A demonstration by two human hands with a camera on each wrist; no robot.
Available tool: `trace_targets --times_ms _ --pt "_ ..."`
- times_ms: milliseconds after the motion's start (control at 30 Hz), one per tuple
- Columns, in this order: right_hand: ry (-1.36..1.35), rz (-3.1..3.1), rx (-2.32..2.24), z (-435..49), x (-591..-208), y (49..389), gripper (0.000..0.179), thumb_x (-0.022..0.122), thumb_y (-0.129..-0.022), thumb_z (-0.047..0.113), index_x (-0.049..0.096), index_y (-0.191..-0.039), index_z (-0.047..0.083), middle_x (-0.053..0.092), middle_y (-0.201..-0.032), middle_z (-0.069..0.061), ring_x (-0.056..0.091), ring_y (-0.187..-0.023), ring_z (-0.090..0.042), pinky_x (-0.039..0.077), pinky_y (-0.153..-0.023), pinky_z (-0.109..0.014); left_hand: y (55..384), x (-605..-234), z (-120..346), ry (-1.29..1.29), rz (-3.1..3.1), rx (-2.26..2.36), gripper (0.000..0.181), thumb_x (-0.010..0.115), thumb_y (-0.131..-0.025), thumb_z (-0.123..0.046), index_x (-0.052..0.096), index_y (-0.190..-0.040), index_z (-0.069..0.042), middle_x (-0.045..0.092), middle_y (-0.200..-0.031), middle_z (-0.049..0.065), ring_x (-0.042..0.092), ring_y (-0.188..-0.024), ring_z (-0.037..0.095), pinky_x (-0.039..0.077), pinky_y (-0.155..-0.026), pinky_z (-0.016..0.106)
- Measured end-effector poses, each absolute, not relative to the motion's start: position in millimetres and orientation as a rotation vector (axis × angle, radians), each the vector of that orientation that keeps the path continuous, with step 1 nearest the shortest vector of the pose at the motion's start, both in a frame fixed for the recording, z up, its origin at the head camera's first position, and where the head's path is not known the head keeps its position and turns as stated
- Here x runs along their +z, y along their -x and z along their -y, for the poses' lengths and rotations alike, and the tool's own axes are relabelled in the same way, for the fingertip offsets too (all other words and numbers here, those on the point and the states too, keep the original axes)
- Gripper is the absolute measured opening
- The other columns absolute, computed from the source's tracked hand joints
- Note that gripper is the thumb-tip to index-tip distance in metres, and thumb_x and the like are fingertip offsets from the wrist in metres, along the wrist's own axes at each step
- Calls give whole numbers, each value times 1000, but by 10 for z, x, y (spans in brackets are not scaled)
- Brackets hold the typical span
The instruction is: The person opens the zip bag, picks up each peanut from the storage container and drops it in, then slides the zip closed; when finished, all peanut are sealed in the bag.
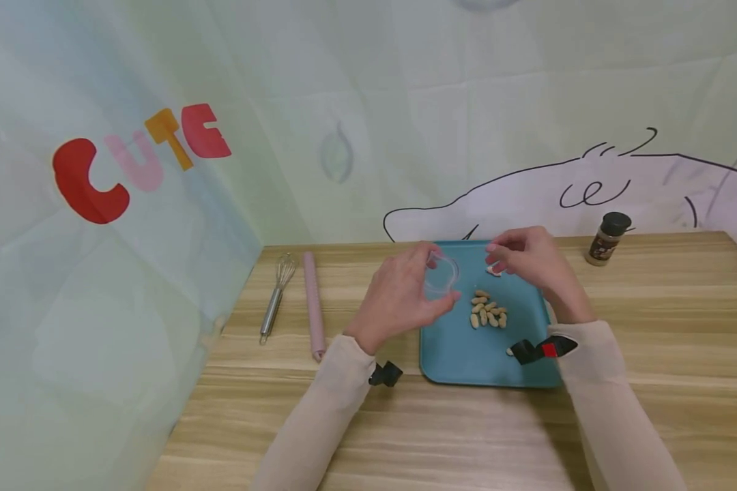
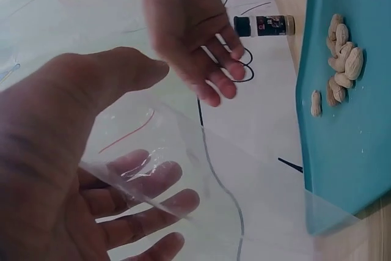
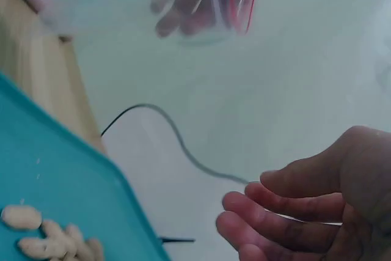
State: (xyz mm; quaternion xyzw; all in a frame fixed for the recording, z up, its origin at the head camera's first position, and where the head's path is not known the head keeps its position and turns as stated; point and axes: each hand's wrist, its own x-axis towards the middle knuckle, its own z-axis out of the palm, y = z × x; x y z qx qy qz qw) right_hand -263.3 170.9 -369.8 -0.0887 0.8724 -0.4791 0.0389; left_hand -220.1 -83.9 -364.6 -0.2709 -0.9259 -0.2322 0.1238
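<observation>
My left hand (image 1: 399, 293) holds a clear zip bag (image 1: 440, 276) above the left side of a blue tray (image 1: 460, 354), its thumb and fingers spread about the bag's round mouth. A red zip line runs along the bag in both wrist views. Over the tray's far right corner is my right hand (image 1: 531, 259), fingers loosely bent; in the right wrist view nothing shows between them. Several unshelled peanuts (image 1: 488, 315) lie in a heap mid-tray. One peanut (image 1: 494, 271) lies below the right fingertips, partly hidden, and another pale piece (image 1: 510, 352) is beside the right wrist camera.
Left of the tray, a whisk (image 1: 276, 300) and a pink rolling pin (image 1: 313, 307) lie on the wooden table (image 1: 258, 423). A black-capped seasoning jar (image 1: 607, 240) stands at the back right. Behind the table hangs a printed cloth (image 1: 356, 102).
</observation>
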Motion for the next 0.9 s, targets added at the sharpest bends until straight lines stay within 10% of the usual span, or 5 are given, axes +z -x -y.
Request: trace_targets --times_ms 567,900 --pt "112 -2832 -1269 -1757 -4307 2857 36 61 -107 16 67 -135 -6 68 -134 -32 67 -119 -44 59 -96 -52 2243 -3638 909 957 2766 -969 72 86 -88 -47 56 -146 -17 68 -124 3 66 -114 21 57 -92 38" --pt "120 -2822 -1302 -1740 -4225 2829 40 56 -110 25 67 -137 -3 68 -133 -28 65 -115 -40 56 -88 -42 2264 -3645 921 1032 2832 -989 79 82 -92 -47 47 -156 -16 62 -126 3 59 -111 17 54 -93 35"
